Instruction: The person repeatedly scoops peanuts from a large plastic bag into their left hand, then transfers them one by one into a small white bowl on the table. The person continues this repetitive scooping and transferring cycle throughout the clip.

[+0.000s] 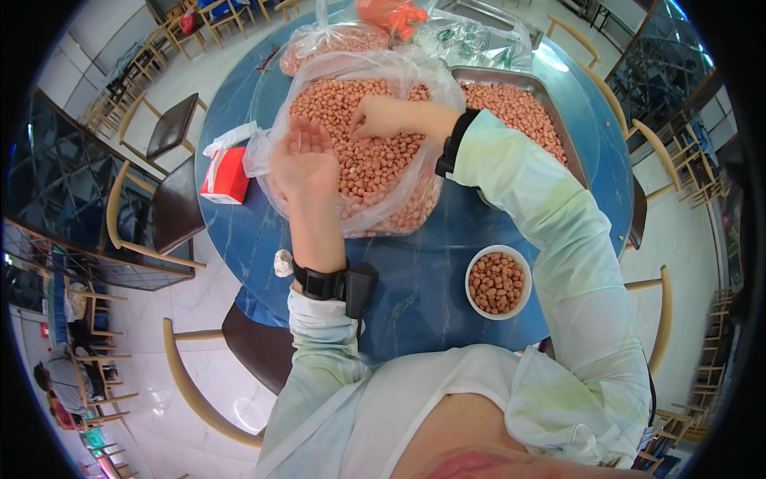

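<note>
A large clear plastic bag (pixel 395 221), its mouth spread wide, holds a heap of shelled, pink-skinned peanuts (pixel 371 170). Over its left side my left hand (pixel 305 158) lies palm up, fingers apart, with nothing seen in it. My right hand (pixel 383 118) reaches in from the right with curled fingers down at the peanuts; whether any are between the fingertips is hidden. Right of the bag, partly behind my right arm, a steel tray (pixel 553 102) holds more peanuts. Closer to me stands a white bowl (pixel 469 293) of darker peanuts.
The round blue table (pixel 413 287) carries a glass turntable (pixel 589 141). A red tissue box (pixel 227 176) and a crumpled tissue (pixel 283 263) are at the left. Behind are a tied bag of peanuts (pixel 335 42), an orange plastic bag (pixel 392 17) and another tray (pixel 479 13). Chairs (pixel 173 129) surround the table.
</note>
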`<state>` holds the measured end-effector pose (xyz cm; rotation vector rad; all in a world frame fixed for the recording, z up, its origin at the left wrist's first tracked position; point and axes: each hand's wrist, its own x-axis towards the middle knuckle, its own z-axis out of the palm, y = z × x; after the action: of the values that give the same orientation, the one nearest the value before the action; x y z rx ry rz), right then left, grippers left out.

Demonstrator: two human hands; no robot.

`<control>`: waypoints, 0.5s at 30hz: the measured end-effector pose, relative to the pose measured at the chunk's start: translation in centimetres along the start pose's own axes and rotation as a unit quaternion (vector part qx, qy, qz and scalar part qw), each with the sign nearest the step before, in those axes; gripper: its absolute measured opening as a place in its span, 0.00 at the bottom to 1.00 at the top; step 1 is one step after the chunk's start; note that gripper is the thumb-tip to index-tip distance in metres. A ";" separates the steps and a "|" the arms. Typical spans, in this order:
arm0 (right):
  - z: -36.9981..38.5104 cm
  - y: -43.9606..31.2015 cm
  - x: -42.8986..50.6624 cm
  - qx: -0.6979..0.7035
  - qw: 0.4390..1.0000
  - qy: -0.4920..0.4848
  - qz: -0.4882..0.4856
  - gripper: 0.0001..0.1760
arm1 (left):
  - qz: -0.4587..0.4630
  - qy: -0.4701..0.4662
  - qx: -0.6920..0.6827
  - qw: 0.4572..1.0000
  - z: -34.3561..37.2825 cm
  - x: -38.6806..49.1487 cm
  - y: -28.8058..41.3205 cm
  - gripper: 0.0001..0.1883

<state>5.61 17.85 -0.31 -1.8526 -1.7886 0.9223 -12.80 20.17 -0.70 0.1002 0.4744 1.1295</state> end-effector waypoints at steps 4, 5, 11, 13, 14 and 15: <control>-2.1 -2.9 -1.3 0.063 0.998 -0.004 0.002 0.10 | -0.039 0.011 0.025 0.999 -0.9 0.9 -2.3 0.18; -2.2 -4.0 -1.7 0.064 0.998 -0.011 -0.014 0.11 | -0.052 0.013 0.024 0.998 -1.1 1.0 -2.9 0.18; -2.2 -6.7 -2.6 -0.016 0.997 -0.042 -0.054 0.16 | -0.128 -0.031 -0.059 0.989 -1.4 1.6 -4.6 0.19; -2.7 -7.0 -2.7 -0.004 0.999 -0.020 -0.046 0.18 | -0.132 -0.014 -0.076 0.988 -1.4 1.5 -4.0 0.20; -2.9 -7.0 -2.9 0.044 0.997 0.001 -0.056 0.18 | -0.126 0.002 -0.069 0.990 -1.3 1.6 -3.6 0.21; -3.3 -6.8 -3.4 0.090 0.994 0.025 -0.061 0.18 | -0.125 0.018 -0.063 0.990 -1.2 1.4 -3.5 0.21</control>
<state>3.19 15.71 7.33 -1.6225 -1.7077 0.9490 -9.88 19.75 -3.28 -0.0879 0.4344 0.9132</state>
